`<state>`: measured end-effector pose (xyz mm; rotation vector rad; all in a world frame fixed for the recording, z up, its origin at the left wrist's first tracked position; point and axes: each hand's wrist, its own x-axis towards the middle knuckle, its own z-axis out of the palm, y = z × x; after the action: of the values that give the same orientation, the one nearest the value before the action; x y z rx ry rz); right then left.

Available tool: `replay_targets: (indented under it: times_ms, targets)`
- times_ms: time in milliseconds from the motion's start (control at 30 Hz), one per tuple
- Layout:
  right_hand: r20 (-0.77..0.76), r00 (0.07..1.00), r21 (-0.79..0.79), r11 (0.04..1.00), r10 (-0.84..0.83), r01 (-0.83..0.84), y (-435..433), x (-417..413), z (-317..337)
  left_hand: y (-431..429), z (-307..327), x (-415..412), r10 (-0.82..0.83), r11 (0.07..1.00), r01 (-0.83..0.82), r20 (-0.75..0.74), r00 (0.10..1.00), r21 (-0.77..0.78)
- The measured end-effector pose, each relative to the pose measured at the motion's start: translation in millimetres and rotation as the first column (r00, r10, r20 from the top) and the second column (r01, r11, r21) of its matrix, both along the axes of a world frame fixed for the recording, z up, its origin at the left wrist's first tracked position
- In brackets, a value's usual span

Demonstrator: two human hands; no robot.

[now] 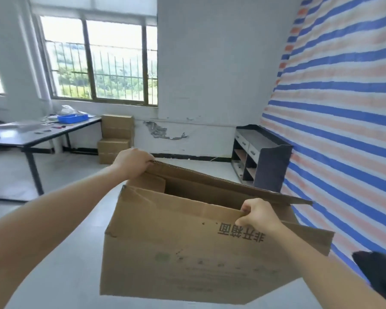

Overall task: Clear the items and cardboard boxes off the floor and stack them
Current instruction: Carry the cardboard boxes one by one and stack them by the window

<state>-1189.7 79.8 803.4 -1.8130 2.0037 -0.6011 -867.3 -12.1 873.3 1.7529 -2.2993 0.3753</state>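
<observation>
A large brown cardboard box point(176, 248) with its top flaps open is held up off the floor in front of me, printed characters on its near side. My left hand point(130, 162) grips the far flap at its left corner. My right hand point(257, 216) pinches the top edge of the near flap. The inside of the box looks dark, and I cannot see any contents. A stack of closed cardboard boxes point(116, 137) stands against the far wall under the window.
A dark table point(31, 134) with a blue tray point(73, 118) and small items stands at the left. A grey shelf unit point(262, 152) sits by the striped tarp wall point(343, 108) at the right. A dark object point(379, 273) is at the lower right. Grey floor lies between.
</observation>
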Motion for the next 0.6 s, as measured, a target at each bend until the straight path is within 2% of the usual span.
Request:
replay_targets:
  times_ms: [233,400,600]
  targets:
    - [0.031,0.976,0.085,0.972,0.218,-0.22,-112.7,68.6,-21.7,-44.9,-35.9,86.1,0.165,0.983,-0.166,0.029,0.986,0.076]
    - [0.029,0.96,0.135,0.95,0.279,-0.28,-202.8,129.8,-40.7,-109.7,-62.9,152.9,0.253,0.959,-0.256,0.043,0.967,0.124]
    - [0.001,0.945,0.203,0.925,0.327,-0.32,-298.7,195.4,-57.9,-200.9,-75.4,214.1,0.281,0.944,-0.285,0.048,0.958,0.167]
